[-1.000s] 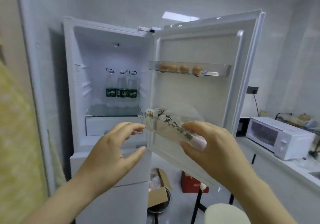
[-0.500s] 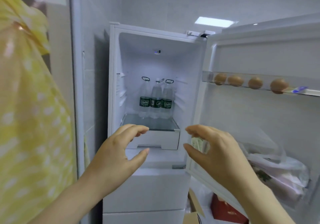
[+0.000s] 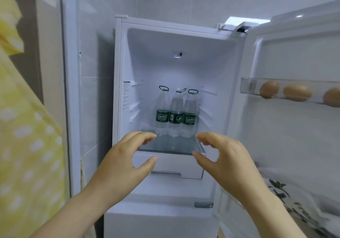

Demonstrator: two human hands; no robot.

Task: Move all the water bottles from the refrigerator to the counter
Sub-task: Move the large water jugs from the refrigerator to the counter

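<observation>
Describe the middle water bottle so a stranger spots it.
Inside the open white refrigerator, on its glass shelf, stand three clear plastic green-labelled water bottles. Take the centre one. Its label shows a barcode and its loop flops sideways.

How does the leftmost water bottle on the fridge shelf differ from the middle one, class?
The leftmost bottle has its carry loop standing up in a ring; the middle bottle has its loop flopped to the right. The leftmost bottle's green label shows the brand name; the middle bottle's shows a barcode. Both are clear, upright, and stand on the glass shelf.
</observation>
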